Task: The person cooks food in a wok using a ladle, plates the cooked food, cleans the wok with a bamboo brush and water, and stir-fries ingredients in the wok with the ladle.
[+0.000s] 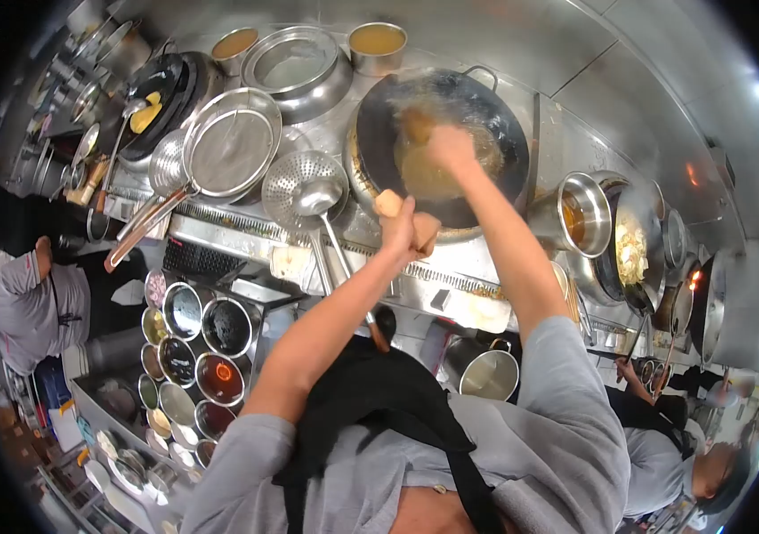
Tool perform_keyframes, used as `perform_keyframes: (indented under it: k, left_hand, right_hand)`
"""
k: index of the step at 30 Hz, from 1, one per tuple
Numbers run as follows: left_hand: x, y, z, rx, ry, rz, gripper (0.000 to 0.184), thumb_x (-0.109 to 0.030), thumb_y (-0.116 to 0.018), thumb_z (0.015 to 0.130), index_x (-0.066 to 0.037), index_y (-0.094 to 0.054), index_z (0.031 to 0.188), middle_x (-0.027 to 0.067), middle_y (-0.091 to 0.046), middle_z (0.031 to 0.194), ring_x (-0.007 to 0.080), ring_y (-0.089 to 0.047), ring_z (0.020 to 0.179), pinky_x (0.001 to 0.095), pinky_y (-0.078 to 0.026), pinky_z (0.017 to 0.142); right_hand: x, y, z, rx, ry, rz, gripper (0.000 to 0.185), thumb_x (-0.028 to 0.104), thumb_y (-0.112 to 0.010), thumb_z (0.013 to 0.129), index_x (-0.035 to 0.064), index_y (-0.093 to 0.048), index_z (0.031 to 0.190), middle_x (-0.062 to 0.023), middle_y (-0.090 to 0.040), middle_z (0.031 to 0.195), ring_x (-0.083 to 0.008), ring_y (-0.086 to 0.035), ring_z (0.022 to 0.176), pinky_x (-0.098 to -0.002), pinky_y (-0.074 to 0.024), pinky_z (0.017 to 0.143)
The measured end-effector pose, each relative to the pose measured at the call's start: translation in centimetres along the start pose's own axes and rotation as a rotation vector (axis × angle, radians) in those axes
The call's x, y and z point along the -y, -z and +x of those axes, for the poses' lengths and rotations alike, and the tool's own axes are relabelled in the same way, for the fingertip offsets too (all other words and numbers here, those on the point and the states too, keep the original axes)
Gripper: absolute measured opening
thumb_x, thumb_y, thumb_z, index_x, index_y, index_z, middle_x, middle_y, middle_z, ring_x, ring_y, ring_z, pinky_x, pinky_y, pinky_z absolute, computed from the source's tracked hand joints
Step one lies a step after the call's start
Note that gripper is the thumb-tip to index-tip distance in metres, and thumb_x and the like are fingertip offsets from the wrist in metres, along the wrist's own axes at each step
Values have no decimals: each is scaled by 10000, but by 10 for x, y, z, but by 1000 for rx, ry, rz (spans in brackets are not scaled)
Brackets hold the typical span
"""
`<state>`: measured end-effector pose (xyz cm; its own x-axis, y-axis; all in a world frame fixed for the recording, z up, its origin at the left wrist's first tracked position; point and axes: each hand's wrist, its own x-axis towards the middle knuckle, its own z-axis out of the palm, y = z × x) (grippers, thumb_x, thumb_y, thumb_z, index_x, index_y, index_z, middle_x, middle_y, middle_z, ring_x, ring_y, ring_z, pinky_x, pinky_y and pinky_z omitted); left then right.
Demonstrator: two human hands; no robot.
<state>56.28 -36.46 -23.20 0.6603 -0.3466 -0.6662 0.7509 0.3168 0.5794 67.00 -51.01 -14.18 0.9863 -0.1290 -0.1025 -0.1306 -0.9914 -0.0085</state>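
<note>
Wok (pixel 511 147): blocked across its middle by right hand (pixel 452 148), blurred, and forearm; reachable over its right inner wall.
Wok's near rim: obstructed by left hand (pixel 412 233), with a pale knob (pixel 388 203) jutting up beside the thumb.
Between forearms: open above the cooktop (pixel 484 256) at its near edge.
Left of wok: barred low down by ladle (pixel 318 195) and perforated skimmer (pixel 278 185), handles crossing the near edge; farther left, mesh strainer (pixel 233 153).
Far edge: crowded by steel basin (pixel 331 84) and steel container (pixel 377 59).
Right of wok: narrow lane before steel pot (pixel 544 218), flanked by right forearm.
</note>
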Motion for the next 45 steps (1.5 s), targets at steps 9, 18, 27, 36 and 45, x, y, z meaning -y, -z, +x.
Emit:
perform_keyframes:
  k: [9,18,27,36,45]
  left_hand:
    - [-5,-24,-3,-249,1,-25,302,-124,-555,836,-68,-401,1089,136,-579,912,280,-628,674,468,-494,439]
    - [-1,-3,9,-81,172,-134,319,-233,-599,891,-55,-431,1097,132,-575,918,276,-627,745,469,-519,514]
    - [-14,-18,0,-224,38,-11,250,-98,-522,832,-12,-422,1044,177,-555,889,338,-628,704,509,-524,456]
    - [2,2,26,-131,-100,97,178,-60,-510,837,20,-473,991,149,-577,895,270,-639,759,409,-525,608]
    - [-11,-3,7,-147,-81,129,160,-105,-546,846,4,-502,956,114,-564,888,244,-621,740,398,-519,586]
  right_hand:
    - [21,-17,12,-60,-265,337,305,220,-557,815,26,-666,1023,-250,-636,1036,-412,-657,918,-460,-534,814]
    - [-32,-1,-153,143,93,-16,334,164,-584,784,102,-599,1111,-203,-604,995,-350,-676,863,-452,-550,724]
    - [-47,-23,-4,-96,-201,174,245,190,-547,800,50,-697,933,-191,-675,949,-345,-683,879,-436,-557,726]
    - [-63,-38,-151,77,114,-186,296,139,-549,820,87,-592,1108,-127,-592,994,-259,-679,824,-403,-558,648]
    - [-30,-21,5,-187,-164,207,248,172,-580,765,49,-727,921,-211,-665,1053,-350,-666,965,-425,-543,815]
